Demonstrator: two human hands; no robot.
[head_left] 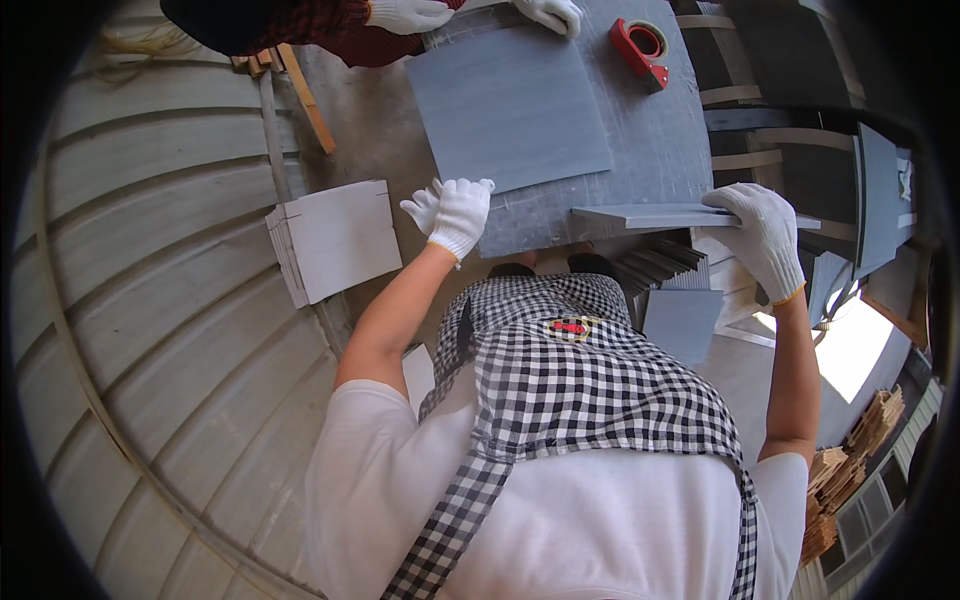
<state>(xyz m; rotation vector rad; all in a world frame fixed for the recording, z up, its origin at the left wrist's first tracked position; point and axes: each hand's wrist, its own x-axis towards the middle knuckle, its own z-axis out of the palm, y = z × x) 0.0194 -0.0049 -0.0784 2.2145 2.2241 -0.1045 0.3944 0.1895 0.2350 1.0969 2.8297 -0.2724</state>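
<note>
Both my hands wear white knitted gloves. My right hand [762,232] is closed on the end of a thin grey panel [645,214], seen nearly edge-on at the table's near right corner. My left hand [455,214] is beside the near left corner of a large flat grey board [508,110]. Its fingers are loosely bent and apart, and I see nothing held in them. The board lies on a grey-topped table [655,130]. Across it, a co-worker's gloved hands [552,14] are at the board's far side.
A red tape dispenser [640,52] rests at the table's far right. Folded white cartons [345,240] stand at left by a ribbed metal wall [160,240]. Several grey panels [682,322] are below the table's right corner. Dark racks [790,60] and wood pieces [850,460] lie to the right.
</note>
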